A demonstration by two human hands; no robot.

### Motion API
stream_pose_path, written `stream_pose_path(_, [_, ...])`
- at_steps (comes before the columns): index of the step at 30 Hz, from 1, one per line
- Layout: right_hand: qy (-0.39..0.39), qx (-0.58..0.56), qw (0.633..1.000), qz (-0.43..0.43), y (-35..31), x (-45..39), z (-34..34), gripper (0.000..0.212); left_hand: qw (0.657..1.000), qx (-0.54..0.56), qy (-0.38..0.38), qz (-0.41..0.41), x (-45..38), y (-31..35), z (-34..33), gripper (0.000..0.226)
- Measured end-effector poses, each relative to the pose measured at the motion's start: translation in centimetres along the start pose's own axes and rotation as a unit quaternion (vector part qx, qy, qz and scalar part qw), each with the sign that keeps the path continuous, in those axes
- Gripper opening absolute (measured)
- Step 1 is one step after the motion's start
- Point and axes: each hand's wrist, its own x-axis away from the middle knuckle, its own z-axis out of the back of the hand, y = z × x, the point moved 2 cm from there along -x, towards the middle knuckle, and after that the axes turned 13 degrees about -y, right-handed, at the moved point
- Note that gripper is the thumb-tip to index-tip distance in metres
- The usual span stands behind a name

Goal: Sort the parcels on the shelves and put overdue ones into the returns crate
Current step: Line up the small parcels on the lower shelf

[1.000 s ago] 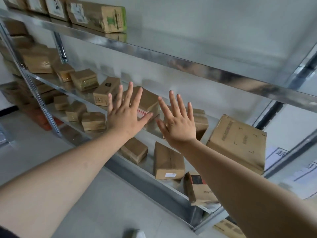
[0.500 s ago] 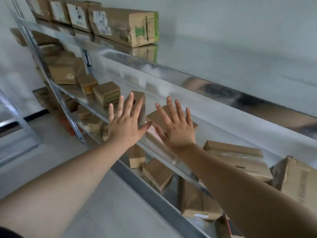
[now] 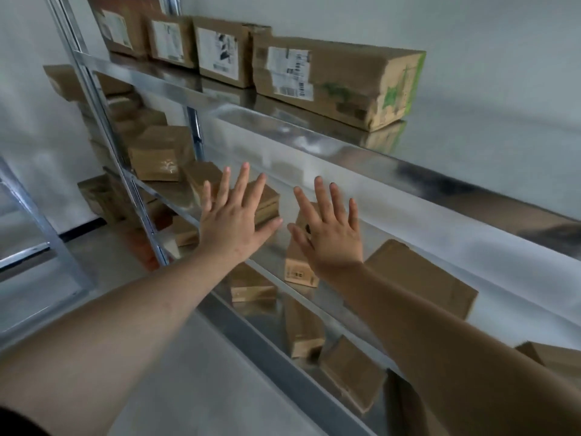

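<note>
My left hand (image 3: pixel 234 220) and my right hand (image 3: pixel 330 234) are stretched out side by side in front of a steel shelf rack (image 3: pixel 314 143), fingers spread, holding nothing. Behind my left hand a small brown parcel (image 3: pixel 267 201) lies on the middle shelf. Partly behind my right hand stands a narrow parcel (image 3: pixel 297 265). A larger flat parcel (image 3: pixel 421 278) lies to its right. On the top shelf a long box with green print (image 3: pixel 342 80) sits beside a labelled box (image 3: pixel 223 50) and others. No returns crate is in view.
Lower shelves hold several more small brown parcels (image 3: pixel 251 286). A steel upright post (image 3: pixel 103 127) divides this rack from a further bay of parcels (image 3: pixel 157 155). Another metal frame (image 3: pixel 28 221) stands at the left. Grey floor (image 3: pixel 195 388) lies below my arms.
My view has risen and swung left: the top shelf and its labelled boxes now fill the upper frame. Both hands stay outstretched and spread, now level with the middle shelf.
</note>
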Motion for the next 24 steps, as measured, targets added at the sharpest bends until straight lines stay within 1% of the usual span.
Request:
stream_pose_path(4, [0.005, 0.000, 1.000, -0.017, -4.6, -4.7, -0.6, 0.064, 1.000, 0.005, -0.001, 0.001, -2.8, -6.7, -0.1, 0.087])
stream_pose_path(9, [0.003, -0.005, 1.000, -0.010, -9.9, -9.7, -1.6, 0.064, 1.000, -0.004, -0.006, -0.025, -5.5, -13.8, -1.4, 0.085])
stream_pose_path(14, [-0.007, -0.009, 1.000, -0.009, -13.4, -14.3, -3.2, 0.064, 0.999, 0.031, -0.005, -0.020, -8.1, -18.6, -3.7, 0.089])
stream_pose_path(20, [-0.015, -0.027, 0.999, -0.017, -17.0, -21.7, -6.1, 0.064, 0.998, 0.049, -0.027, -0.014, -12.1, -24.2, -6.5, 0.094])
stream_pose_path(24, [-0.011, -0.042, 0.999, -0.033, -18.7, -27.7, -8.1, 0.064, 0.998, 0.049, -0.034, -0.028, -16.5, -28.2, -7.7, 0.085])
